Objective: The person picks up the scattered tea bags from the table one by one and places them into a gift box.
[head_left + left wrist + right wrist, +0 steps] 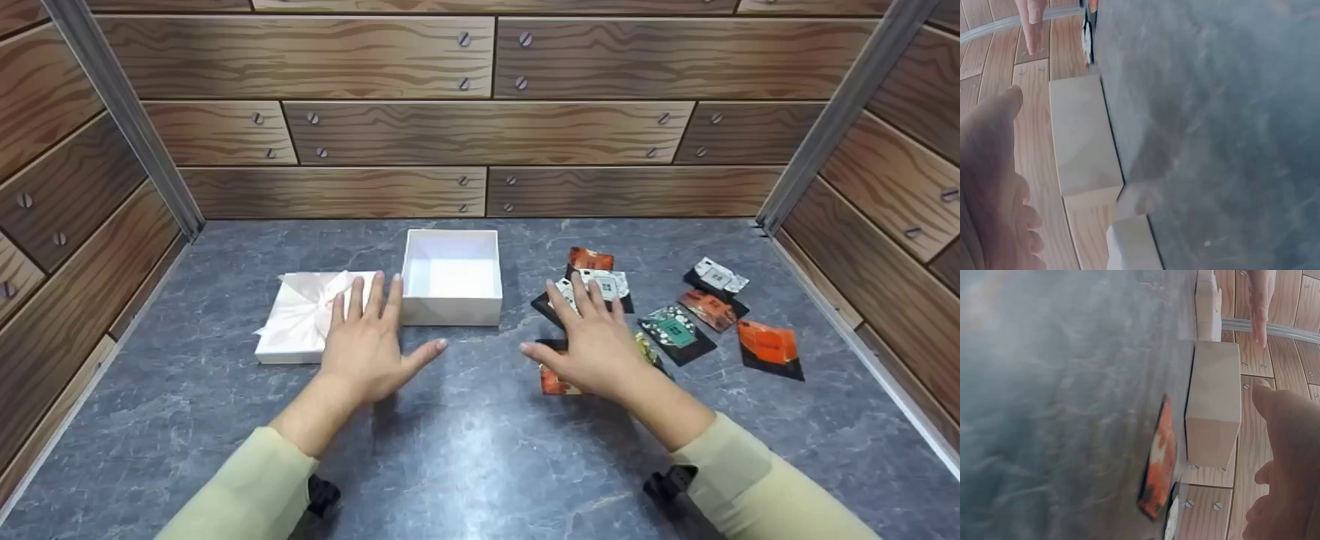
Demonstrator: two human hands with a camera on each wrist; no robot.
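Note:
My left hand [367, 352] is held palm down with its fingers spread, overlapping the right edge of a white box lid [296, 322] that carries a pale ribbon bow [307, 300]. Beside the lid stands a white square box [451, 311], open at the top, its visible inside bare. With fingers likewise spread, my right hand [600, 349] hovers over several small flat packets. An orange packet [555, 379] and a white-patterned packet [611, 283] show partly from behind it. In the wrist views both hands are raised above the tabletop and hold nothing.
Farther right lie a green packet [675, 328], a bright orange packet [769, 343], a rust-orange packet [709, 309] and a white packet [718, 276]. Another orange packet [590, 259] lies toward the back. Wood-patterned walls [480, 135] enclose the grey marbled table [465, 450] on three sides.

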